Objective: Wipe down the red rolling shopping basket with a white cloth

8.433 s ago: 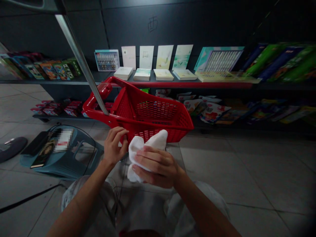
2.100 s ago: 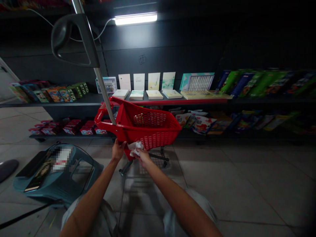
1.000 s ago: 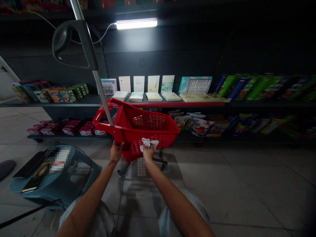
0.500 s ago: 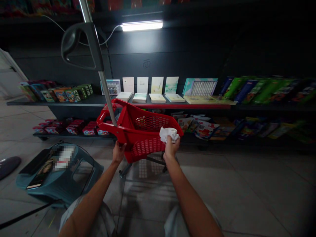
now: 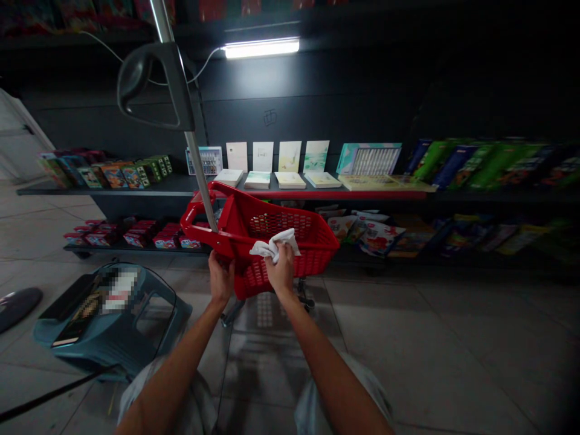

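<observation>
A small red shopping cart (image 5: 317,257) with lattice sides stands before me, its handle toward the left. My right hand (image 5: 281,269) is closed on a crumpled white cloth (image 5: 286,240) and presses it along the near top rim of the basket. On the cart's near side, below the handle, my left hand (image 5: 221,279) grips the lower edge of the red body; some of its fingers are hidden behind the plastic. A metal pole (image 5: 199,166) with a dark grey loop grip (image 5: 183,90) rises from the handle end of the cart.
Behind the cart runs a dark shelf (image 5: 176,188) with upright cards, small boxes and green packs. Snack bags (image 5: 380,237) and red boxes (image 5: 167,235) fill the lower shelf. A blue-grey plastic stool (image 5: 154,290) stands at left. A tube light (image 5: 261,48) glows above.
My right hand has slid left along the cart's near rim with the white cloth, from the front corner to the middle. My left hand keeps its place on the cart.
</observation>
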Available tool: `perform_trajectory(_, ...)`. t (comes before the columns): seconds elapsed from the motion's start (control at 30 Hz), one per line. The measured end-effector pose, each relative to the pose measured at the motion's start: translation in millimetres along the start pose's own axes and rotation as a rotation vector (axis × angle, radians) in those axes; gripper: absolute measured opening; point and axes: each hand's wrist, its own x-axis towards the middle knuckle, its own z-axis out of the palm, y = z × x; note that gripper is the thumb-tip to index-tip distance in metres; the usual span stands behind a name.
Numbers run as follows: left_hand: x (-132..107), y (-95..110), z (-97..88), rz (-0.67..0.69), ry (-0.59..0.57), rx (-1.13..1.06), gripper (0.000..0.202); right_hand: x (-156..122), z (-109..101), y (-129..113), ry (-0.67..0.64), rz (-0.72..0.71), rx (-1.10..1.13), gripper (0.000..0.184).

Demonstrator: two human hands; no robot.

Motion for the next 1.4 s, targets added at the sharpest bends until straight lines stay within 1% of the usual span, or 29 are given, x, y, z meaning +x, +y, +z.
perform_trajectory(0.1,-0.8,14.1,-3.3,0.148,0.126,0.159,0.065,7.1,-2.7,0.6,-0.009,-0.093,-0.097,0.037)
perform_trajectory(0.17,0.6,24.3,-5.1,0.279,0.126,0.225,0.058,11.5,-2.0,5.0,-0.044,-0.13,-0.149,0.039)
perform_trajectory(0.2,2.4,29.6,-5.7,0.348,0.09,0.243,0.054,13.1,-1.1,7.8,-0.073,-0.14,-0.174,0.04)
perform_trajectory(0.27,7.9,40.5,-6.3,0.47,-0.025,0.282,0.053,15.5,1.0,13.2,-0.134,-0.158,-0.219,0.041)
perform_trajectory(0.37,18.8,54.3,-4.9,0.566,-0.171,0.389,0.061,18.9,0.4,17.7,-0.193,-0.187,-0.252,0.042)
perform_trajectory(0.5,29.4,62.6,-0.3,0.552,-0.289,0.526,0.068,25.9,-9.5,18.0,-0.274,-0.223,-0.257,0.043)
perform_trajectory(0.6,32.1,61.9,1.8,0.51,-0.328,0.567,0.069,30.9,-19.3,22.5,-0.292,-0.206,-0.282,0.045)
perform_trajectory(0.7,32.6,58.5,1.6,0.5,-0.355,0.59,0.07,33.8,-28.6,34.1,-0.288,-0.163,-0.301,0.046)
perform_trajectory(0.87,33.7,52.6,1.2,0.518,-0.377,0.648,0.076,36.2,-44.9,56.2,-0.272,-0.136,-0.302,0.05)
perform_trajectory(1.03,35.4,47.2,2.0,0.517,-0.389,0.64,0.075,38.7,-59.9,72.4,-0.25,-0.077,-0.34,0.052)
perform_trajectory(1.2,36.6,42.9,2.6,0.536,-0.389,0.63,0.076,40.9,-73.6,93.2,-0.228,0.027,-0.359,0.056)
perform_trajectory(1.33,36.5,43.7,3.1,0.539,-0.396,0.655,0.076,39.0,-74.2,109.2,-0.191,0.084,-0.318,0.059)
perform_trajectory(1.4,36.3,45.0,2.9,0.542,-0.398,0.667,0.076,36.5,-68.0,115.8,-0.125,0.103,-0.258,0.06)
